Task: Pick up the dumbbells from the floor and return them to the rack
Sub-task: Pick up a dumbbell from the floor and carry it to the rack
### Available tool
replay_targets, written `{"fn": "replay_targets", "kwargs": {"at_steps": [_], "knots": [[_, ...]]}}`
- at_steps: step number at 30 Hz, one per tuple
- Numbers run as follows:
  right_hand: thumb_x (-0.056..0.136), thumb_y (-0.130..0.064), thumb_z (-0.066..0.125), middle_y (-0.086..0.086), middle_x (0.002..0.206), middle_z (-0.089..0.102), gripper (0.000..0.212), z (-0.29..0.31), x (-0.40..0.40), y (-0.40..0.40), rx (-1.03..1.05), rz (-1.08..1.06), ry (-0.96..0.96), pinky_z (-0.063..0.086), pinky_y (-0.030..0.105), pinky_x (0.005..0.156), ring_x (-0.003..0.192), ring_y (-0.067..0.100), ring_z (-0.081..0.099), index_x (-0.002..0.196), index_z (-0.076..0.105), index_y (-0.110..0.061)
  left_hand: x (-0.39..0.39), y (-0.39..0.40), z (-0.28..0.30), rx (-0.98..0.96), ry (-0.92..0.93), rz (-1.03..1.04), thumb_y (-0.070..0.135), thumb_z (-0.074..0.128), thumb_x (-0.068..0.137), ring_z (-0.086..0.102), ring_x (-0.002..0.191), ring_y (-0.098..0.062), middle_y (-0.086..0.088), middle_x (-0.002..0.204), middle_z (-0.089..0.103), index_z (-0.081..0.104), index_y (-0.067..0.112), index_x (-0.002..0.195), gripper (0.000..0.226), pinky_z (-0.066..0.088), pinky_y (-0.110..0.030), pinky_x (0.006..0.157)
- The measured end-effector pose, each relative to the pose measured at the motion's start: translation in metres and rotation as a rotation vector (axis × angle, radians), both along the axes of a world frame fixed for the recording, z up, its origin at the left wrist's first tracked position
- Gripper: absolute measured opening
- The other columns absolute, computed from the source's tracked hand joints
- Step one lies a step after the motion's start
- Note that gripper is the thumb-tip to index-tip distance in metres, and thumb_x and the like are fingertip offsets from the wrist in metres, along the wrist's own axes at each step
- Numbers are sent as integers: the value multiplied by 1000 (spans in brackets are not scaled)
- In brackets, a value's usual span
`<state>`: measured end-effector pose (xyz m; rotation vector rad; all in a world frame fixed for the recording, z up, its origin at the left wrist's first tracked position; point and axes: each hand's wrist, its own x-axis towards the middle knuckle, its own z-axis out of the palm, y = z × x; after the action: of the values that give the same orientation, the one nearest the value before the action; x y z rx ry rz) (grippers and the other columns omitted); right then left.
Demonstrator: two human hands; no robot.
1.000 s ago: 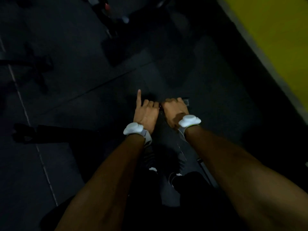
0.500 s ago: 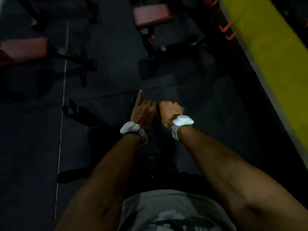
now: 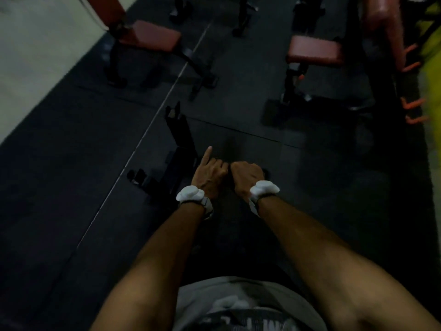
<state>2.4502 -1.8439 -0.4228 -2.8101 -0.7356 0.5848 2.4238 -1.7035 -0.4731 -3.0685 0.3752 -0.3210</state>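
Note:
My left hand point(image 3: 210, 175) and my right hand point(image 3: 245, 176) are held side by side in front of me, both fists closed on one dark dumbbell point(image 3: 265, 173). Only a dark end of it shows just right of my right hand; the rest is hidden under my fingers and lost in the dim light. The index finger of my left hand sticks out straight, pointing forward. Both wrists wear white bands. No rack with dumbbells can be made out in this view.
A low black bench frame point(image 3: 179, 132) lies on the dark rubber floor just ahead of my left hand. Two red-padded benches point(image 3: 150, 37) point(image 3: 315, 50) stand further ahead. Orange pegs point(image 3: 414, 105) and a yellow strip point(image 3: 432, 82) line the right side.
The view has lifted from the floor at my feet toward the room ahead, bringing the benches into sight. Both hands stay together, closed on the dumbbell, and have come up off the floor.

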Motion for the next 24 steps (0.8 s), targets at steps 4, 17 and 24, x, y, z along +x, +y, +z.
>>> {"fn": "replay_targets", "kwargs": {"at_steps": [4, 17, 24], "knots": [[102, -22, 50, 11, 121, 66, 23, 10, -15, 40, -21, 88, -67, 50, 40, 92, 106, 30, 65, 117, 61, -10, -31, 33, 20, 40, -53, 34, 18, 45, 83, 61, 56, -23, -3, 56, 60, 69, 12, 64, 31, 45, -54, 107], [81, -8, 67, 4, 95, 65, 31, 77, -142, 249, -139, 338, -159, 53, 38, 85, 97, 30, 70, 66, 42, -17, -184, 223, 66, 41, -142, 370, 13, 77, 69, 67, 69, -27, -6, 71, 69, 75, 12, 85, 16, 40, -54, 111], [83, -14, 61, 9, 111, 69, 19, 69, -245, 380, -46, 538, -237, 47, 35, 78, 100, 35, 68, 103, 61, -16, -310, 349, 62, 109, -68, 534, 16, 74, 74, 66, 66, -26, -3, 68, 66, 73, 12, 83, 10, 29, -57, 117]]}}
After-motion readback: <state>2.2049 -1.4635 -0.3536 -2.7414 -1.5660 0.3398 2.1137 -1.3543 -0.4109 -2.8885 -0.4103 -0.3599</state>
